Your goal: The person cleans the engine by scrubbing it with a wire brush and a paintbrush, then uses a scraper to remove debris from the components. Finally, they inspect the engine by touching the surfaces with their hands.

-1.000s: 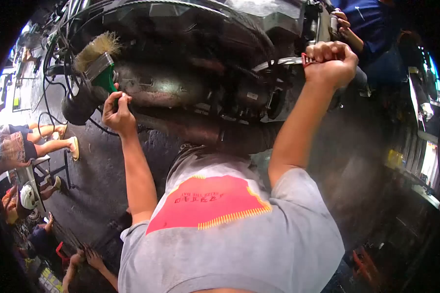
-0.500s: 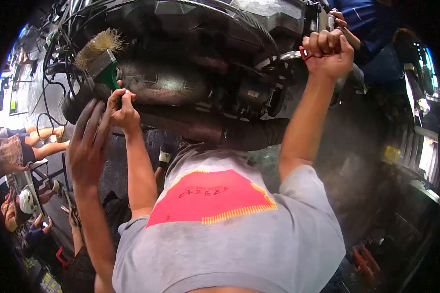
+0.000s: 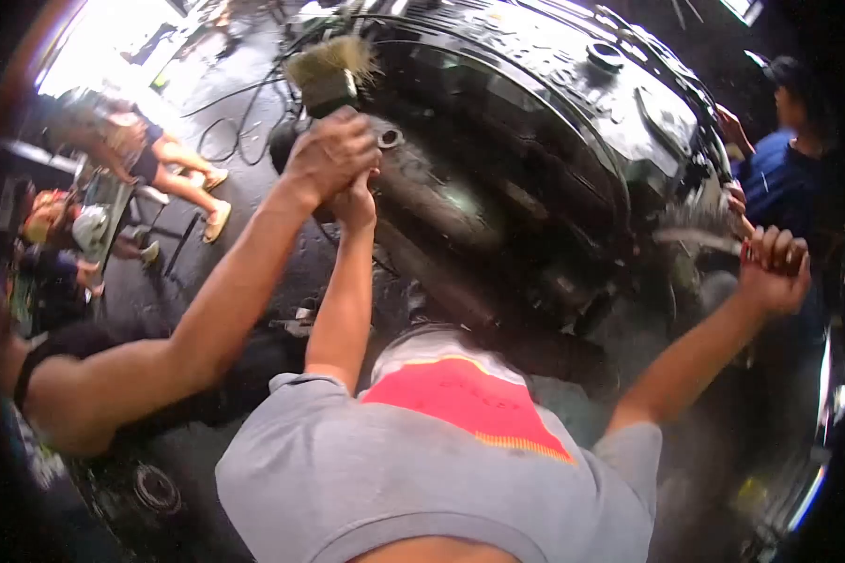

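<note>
My left hand (image 3: 355,205) is closed at the lower end of a brush (image 3: 329,92) with pale bristles and a metal band. A co-worker's hand (image 3: 333,155) wraps over the handle just above my fingers and partly hides them. The bristles point up, near the left end of a dark, greasy machine (image 3: 460,206). At the right, my right hand (image 3: 775,270) is in a fist around the red handle of a blurred tool (image 3: 699,235), whose long pale part points left towards the machine.
A person in a dark blue shirt (image 3: 779,174) stands at the machine's right end. The other person's bare arm (image 3: 225,291) reaches in from the left. People sit at the upper left by a bench frame (image 3: 183,235). Cables (image 3: 244,122) loop beside the machine.
The view has turned and shifted. The co-worker's hand, open beside my left wrist before, is now closed over the brush handle. The tool in my right hand now shows more fully.
</note>
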The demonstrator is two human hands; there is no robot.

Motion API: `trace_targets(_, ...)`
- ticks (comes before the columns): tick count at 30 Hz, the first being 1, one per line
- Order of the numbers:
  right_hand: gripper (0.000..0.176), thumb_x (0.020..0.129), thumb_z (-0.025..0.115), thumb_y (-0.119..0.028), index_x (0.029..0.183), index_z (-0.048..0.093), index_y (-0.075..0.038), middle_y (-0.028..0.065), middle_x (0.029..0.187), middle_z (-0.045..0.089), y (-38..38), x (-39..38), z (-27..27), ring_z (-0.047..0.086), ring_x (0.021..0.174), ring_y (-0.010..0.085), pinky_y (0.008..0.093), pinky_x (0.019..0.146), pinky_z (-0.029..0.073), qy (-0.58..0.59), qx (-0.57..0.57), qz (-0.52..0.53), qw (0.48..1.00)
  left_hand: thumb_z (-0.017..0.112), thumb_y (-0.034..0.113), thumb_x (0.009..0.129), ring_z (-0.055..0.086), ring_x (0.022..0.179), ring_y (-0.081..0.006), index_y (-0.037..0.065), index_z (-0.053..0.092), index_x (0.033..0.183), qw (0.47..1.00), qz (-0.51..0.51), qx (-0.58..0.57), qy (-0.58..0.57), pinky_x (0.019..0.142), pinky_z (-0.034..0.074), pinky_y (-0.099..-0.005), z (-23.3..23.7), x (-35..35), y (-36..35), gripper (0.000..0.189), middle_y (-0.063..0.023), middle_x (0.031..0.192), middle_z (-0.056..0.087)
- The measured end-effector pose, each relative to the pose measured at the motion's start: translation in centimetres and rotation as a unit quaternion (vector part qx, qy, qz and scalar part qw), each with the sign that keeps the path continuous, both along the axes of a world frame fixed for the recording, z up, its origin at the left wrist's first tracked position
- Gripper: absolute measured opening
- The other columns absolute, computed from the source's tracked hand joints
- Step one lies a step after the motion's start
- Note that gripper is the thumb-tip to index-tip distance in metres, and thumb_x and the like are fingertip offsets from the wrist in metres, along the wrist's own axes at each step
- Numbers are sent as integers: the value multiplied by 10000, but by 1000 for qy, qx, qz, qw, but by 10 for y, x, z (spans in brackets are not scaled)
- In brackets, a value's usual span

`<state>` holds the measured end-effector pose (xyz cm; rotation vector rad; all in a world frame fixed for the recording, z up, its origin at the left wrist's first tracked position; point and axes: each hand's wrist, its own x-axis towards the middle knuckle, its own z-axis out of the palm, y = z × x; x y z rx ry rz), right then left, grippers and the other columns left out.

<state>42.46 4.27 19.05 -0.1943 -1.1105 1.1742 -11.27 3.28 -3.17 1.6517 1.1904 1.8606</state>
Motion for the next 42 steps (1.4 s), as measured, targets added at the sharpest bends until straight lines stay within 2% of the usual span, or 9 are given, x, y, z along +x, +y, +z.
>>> trace_targets(3, 265, 839, 403, -231, 617, 313, -116, 16, 554, 256, -14, -10, -19, 234, 492, 144, 304, 502, 223, -4, -8, -27, 1000, 483, 89, 809, 561, 772, -161, -17, 439, 1209, 944, 307, 46, -114, 708, 452, -238, 55, 34, -43, 416, -86, 948, 589)
trace_targets(7, 265, 800, 516, -257, 626, 361, -132, -45, 548, 237, -8, -18, -38, 180, 464, 95, 263, 453, 208, 64, -132, 18, 989, 544, 116, 771, 557, 850, -168, -16, 420, 1235, 897, 382, -70, -213, 787, 430, -268, 38, 62, -101, 498, -133, 1001, 584)
trace_targets(11, 287, 792, 500, -321, 635, 397, -104, -5, 514, 286, 5, -21, -22, 237, 439, 120, 275, 424, 210, -41, -90, 30, 995, 564, 89, 764, 533, 744, -150, -24, 443, 1224, 858, 465, -217, 35, 656, 447, -280, -68, 79, -191, 489, -142, 943, 577)
trace_targets(15, 281, 826, 438, -291, 629, 379, -100, -8, 515, 247, 26, -39, -6, 243, 436, 105, 261, 428, 230, -99, -118, 48, 987, 540, 52, 765, 455, 603, -122, -65, 417, 1224, 781, 381, -357, -343, 547, 390, -251, -144, 141, -315, 489, -41, 748, 504)
trace_targets(19, 287, 799, 498, -256, 581, 391, -102, 18, 447, 324, 51, -51, -30, 313, 339, 106, 287, 280, 270, 0, -185, 114, 976, 561, 95, 726, 513, 542, -163, 5, 622, 832, 682, 377, -586, -223, 487, 418, -267, -270, 163, -473, 152, -63, 618, 544)
trace_targets(23, 273, 820, 442, -206, 576, 380, -98, -18, 465, 309, 32, -103, -34, 280, 343, 81, 228, 311, 223, -180, -127, 32, 975, 559, 95, 724, 521, 517, -160, 19, 621, 747, 493, 430, -632, -416, 445, 431, -281, -235, 221, -486, 101, -66, 621, 559)
trace_targets(30, 291, 840, 422, -225, 577, 392, -104, -18, 460, 314, 43, -120, -43, 284, 343, 87, 245, 315, 241, -256, -102, -39, 960, 559, 98, 743, 510, 534, -128, 16, 614, 750, 614, 403, -524, -430, 447, 431, -278, -261, 191, -440, 99, -48, 617, 548)
trace_targets(34, 292, 837, 478, -306, 663, 417, -80, 5, 500, 347, 70, -106, -29, 312, 397, 113, 270, 386, 277, -270, -164, 100, 944, 565, 245, 800, 529, 627, -145, -20, 616, 859, 808, 399, -433, -40, 604, 440, -295, -225, 128, -336, 276, -52, 687, 589)
trace_targets(42, 335, 843, 404, -308, 590, 334, -98, 2, 489, 257, 34, -139, -36, 260, 372, 109, 254, 353, 229, -250, -160, -39, 954, 516, 193, 846, 540, 1013, -269, -16, 507, 1135, 915, 380, -39, 131, 886, 410, -348, 34, 64, -76, 357, -181, 1107, 554)
